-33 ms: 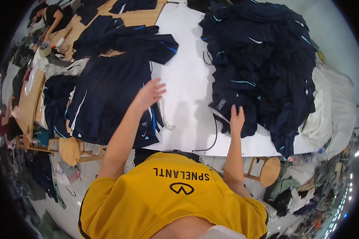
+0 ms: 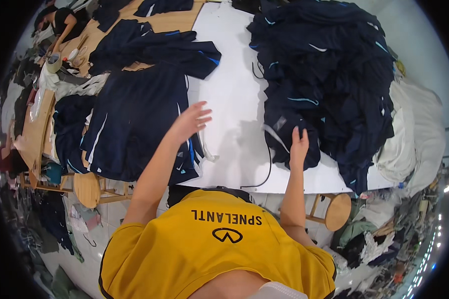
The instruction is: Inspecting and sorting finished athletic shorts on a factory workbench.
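We see the left hand (image 2: 190, 121) spread open, fingers apart, hovering over the right edge of the flat dark navy garment (image 2: 134, 119) laid on the white tabletop (image 2: 234, 99); its grip is wide and holds nothing. The right hand (image 2: 299, 146) rests on the near edge of the heap of dark garments (image 2: 329, 74), fingers pressed into the cloth, though we cannot tell whether its grip closes on a fold. A thin black cord (image 2: 268, 164) lies on the tabletop between the hands.

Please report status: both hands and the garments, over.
Left hand open above flat navy garment. Right hand on navy pile, grip unclear. Nothing between them.
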Motion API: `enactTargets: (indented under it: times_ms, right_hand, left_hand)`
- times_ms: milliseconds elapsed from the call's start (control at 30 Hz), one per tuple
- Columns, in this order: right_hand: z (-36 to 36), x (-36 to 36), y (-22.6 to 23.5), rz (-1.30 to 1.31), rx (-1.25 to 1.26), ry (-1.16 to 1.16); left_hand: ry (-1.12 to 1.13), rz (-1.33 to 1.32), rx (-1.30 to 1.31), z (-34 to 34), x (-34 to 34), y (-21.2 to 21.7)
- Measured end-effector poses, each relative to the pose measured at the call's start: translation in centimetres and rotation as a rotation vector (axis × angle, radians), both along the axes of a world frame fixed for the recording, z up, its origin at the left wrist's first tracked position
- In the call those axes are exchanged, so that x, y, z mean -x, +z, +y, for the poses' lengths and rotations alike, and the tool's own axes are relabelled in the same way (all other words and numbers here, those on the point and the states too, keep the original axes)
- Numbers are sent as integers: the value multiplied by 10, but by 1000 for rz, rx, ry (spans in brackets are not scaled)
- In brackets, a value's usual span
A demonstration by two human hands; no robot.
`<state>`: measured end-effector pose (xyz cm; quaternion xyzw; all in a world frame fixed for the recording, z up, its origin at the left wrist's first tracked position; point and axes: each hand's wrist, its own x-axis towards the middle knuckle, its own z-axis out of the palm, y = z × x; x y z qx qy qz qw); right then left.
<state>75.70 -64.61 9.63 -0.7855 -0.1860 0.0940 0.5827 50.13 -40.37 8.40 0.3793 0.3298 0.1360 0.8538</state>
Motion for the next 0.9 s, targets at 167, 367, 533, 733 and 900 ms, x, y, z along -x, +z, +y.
enactTargets:
  times_ms: [167,367,533,733,900]
  right_hand:
    - [-14,44,89,385,-786,212]
    - [10,17,121,184,-842,262]
    - [-5,-16,18,736,-440,60]
    - [-23,73,-106,453,216,193]
    - [-6,109,-109,518,204,217]
  left_hand:
    - [-475,36,-459,-69,-30,16]
    - [-394,121,-558,-91,-46,39]
    - [-56,136,11,-65,-18,-7]
    - [-29,406,-187,-78,12,-24]
    - [-648,478,-971,-127,15,-74]
